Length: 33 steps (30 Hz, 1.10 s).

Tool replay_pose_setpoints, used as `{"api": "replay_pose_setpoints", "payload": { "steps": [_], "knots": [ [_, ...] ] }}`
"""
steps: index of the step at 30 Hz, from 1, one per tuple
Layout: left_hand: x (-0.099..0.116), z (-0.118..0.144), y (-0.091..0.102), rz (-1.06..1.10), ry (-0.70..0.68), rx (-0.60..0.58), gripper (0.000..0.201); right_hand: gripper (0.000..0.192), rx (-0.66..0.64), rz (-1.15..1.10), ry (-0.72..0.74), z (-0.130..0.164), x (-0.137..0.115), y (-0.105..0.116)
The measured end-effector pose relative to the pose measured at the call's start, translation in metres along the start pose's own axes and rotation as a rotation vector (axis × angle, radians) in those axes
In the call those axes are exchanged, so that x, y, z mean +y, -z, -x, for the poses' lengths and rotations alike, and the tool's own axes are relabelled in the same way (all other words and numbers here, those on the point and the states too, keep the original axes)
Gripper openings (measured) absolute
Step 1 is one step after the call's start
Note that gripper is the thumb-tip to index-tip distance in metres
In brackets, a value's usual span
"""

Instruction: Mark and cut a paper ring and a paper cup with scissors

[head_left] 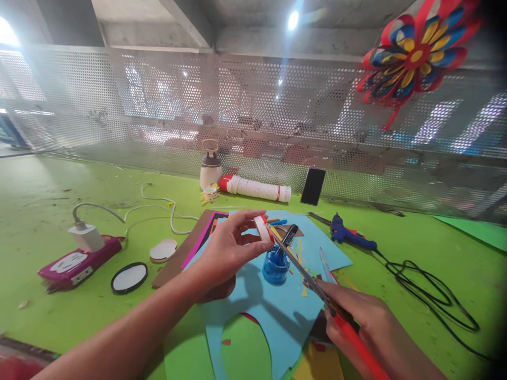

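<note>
My left hand [227, 245] pinches a short round white piece with red edges [262, 228], which looks like part of a paper cup, between thumb and fingers. In my right hand [368, 324] are scissors with red handles [304, 274], their blades reaching up and left to the piece's right edge. Whether the blades are closed on it I cannot tell. Just below stands a blue pot [276, 269] with a black marker [292, 236] in it. Light blue paper [253, 295] with a rounded cut-out lies under both hands.
At left are a purple power strip [81, 261] with a white charger, a black-rimmed disc [129, 278] and a white disc [163, 250]. A blue glue gun [350, 235] trails a black cord at right. Stacked paper cups [257, 188], a spray bottle [210, 171] and a phone [313, 186] stand behind.
</note>
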<state>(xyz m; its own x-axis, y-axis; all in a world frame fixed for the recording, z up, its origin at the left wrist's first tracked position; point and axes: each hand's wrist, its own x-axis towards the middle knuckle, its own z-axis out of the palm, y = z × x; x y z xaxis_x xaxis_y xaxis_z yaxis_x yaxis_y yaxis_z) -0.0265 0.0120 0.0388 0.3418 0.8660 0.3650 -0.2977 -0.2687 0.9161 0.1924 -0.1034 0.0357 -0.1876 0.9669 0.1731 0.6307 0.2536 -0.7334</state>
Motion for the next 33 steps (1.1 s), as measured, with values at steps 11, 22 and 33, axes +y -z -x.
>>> {"api": "replay_pose_setpoints", "payload": {
  "steps": [11,22,33],
  "knots": [
    [-0.001,0.000,0.001,-0.007,0.010,-0.003,0.053,0.016,-0.013,-0.090,-0.047,0.000,0.004,-0.003],
    [0.010,-0.003,0.010,0.004,0.065,0.005,0.062,0.036,0.107,0.095,0.071,-0.002,0.002,0.007],
    [0.012,-0.006,0.022,0.186,0.062,-0.219,0.039,0.027,-0.048,-0.239,-0.167,0.001,0.012,-0.003]
  ]
}}
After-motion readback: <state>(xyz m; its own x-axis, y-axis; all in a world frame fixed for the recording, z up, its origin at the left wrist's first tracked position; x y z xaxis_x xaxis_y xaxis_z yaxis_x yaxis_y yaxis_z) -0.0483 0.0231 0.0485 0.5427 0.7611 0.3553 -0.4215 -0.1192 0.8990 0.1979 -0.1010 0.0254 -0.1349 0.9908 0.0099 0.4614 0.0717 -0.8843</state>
